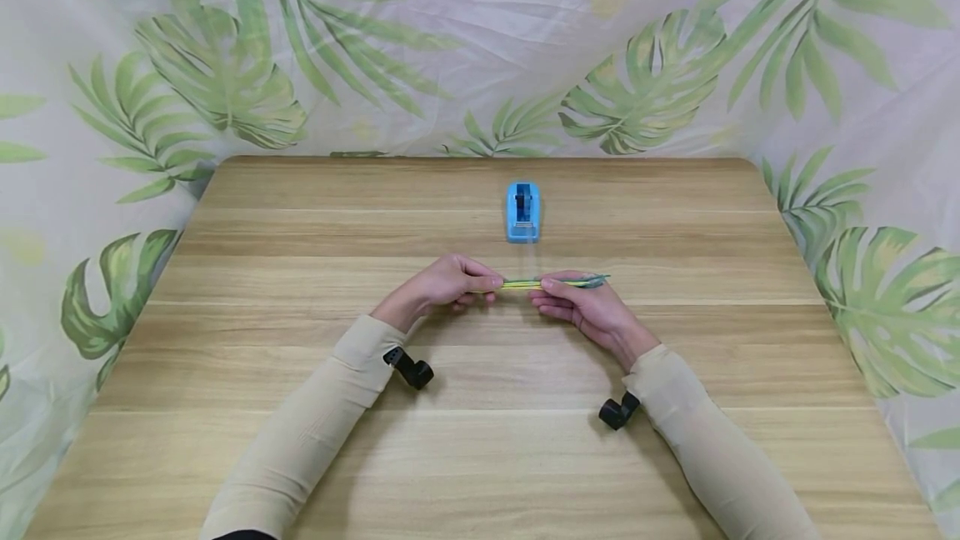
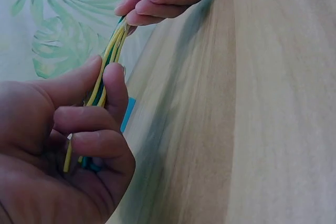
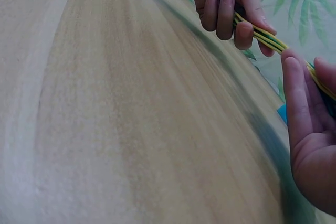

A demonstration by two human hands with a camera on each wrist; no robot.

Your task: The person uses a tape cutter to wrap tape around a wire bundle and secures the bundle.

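A thin bundle of yellow and green wires (image 1: 521, 284) is held level above the table, stretched between both hands. My left hand (image 1: 450, 280) pinches its left part between thumb and index finger; in the left wrist view the cut ends of the wires (image 2: 67, 156) stick out below its curled fingers. My right hand (image 1: 588, 307) pinches the bundle farther right, thumb on top, and darker green ends extend past it. Beyond the hands stands a blue tape dispenser (image 1: 512, 213). A faint clear strip of tape (image 1: 530, 257) seems to run from it toward the bundle; where it ends is unclear.
The wood-grain table (image 1: 480, 457) stretches around both arms. Behind it and along its sides hangs a leaf-patterned cloth (image 1: 510, 48). Black wrist cameras are strapped near both sleeve cuffs (image 1: 367, 352).
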